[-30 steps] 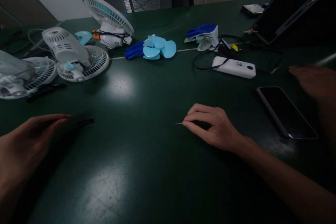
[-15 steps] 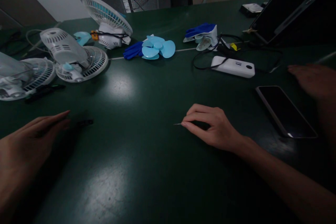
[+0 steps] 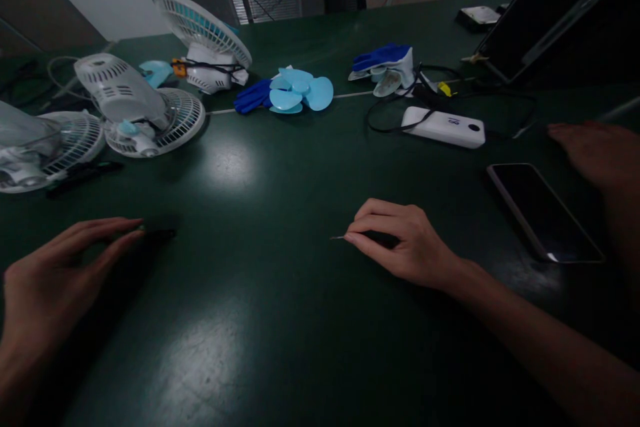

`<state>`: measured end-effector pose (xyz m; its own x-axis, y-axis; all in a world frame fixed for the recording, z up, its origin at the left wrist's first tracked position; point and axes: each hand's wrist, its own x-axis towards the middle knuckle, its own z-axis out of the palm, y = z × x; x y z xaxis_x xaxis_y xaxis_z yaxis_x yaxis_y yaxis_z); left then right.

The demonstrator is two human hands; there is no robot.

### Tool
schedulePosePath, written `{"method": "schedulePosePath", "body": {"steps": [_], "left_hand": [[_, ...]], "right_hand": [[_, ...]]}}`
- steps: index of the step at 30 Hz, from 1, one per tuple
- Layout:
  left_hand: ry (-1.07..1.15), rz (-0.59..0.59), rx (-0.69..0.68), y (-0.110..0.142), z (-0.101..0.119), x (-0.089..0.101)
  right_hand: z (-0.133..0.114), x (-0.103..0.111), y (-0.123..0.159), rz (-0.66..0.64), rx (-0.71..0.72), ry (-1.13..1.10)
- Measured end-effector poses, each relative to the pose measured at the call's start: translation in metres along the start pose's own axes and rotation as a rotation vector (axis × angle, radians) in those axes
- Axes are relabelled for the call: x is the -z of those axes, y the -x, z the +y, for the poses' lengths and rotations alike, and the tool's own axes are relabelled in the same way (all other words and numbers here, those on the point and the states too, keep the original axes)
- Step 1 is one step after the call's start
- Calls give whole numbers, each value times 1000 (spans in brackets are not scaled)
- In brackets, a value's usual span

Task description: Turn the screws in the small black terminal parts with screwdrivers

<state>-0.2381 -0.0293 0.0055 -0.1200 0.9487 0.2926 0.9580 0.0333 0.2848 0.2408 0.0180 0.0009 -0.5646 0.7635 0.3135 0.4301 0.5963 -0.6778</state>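
My left hand (image 3: 75, 267) is at the left of the table with thumb and fingertips pinched together. They close at the near end of a short dark slim object (image 3: 164, 235) with a bit of green at the fingertips; its kind is too dark to tell. My right hand (image 3: 400, 240) rests on the table right of the middle, thumb and forefinger pinching a thin metal rod (image 3: 337, 237). The rod's tip points left and its other end is hidden in the fingers.
Several white fans (image 3: 120, 90) are at the back left, near a dark pen-like tool (image 3: 83, 178). Light-blue fan blades (image 3: 300, 88), gloves (image 3: 383, 60), a white power bank (image 3: 443, 127) and a phone (image 3: 545, 210) lie around. Another person's hand (image 3: 600, 150) rests at far right.
My left hand has moved slightly right, and its fingertips have closed at the dark slim object's end. My right hand stays in place with the thin metal rod.
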Motion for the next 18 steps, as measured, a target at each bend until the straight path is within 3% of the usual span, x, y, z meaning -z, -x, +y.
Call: {"method": "schedulePosePath", "body": {"steps": [4, 7, 18], "left_hand": [[139, -108, -38, -3, 16, -3], [160, -188, 18, -3, 19, -4], [256, -229, 284, -2, 24, 1]], "right_hand": [[0, -1, 0, -2, -1, -3], [-1, 0, -1, -8, -4, -2], [0, 0, 0, -11, -1, 13]]}}
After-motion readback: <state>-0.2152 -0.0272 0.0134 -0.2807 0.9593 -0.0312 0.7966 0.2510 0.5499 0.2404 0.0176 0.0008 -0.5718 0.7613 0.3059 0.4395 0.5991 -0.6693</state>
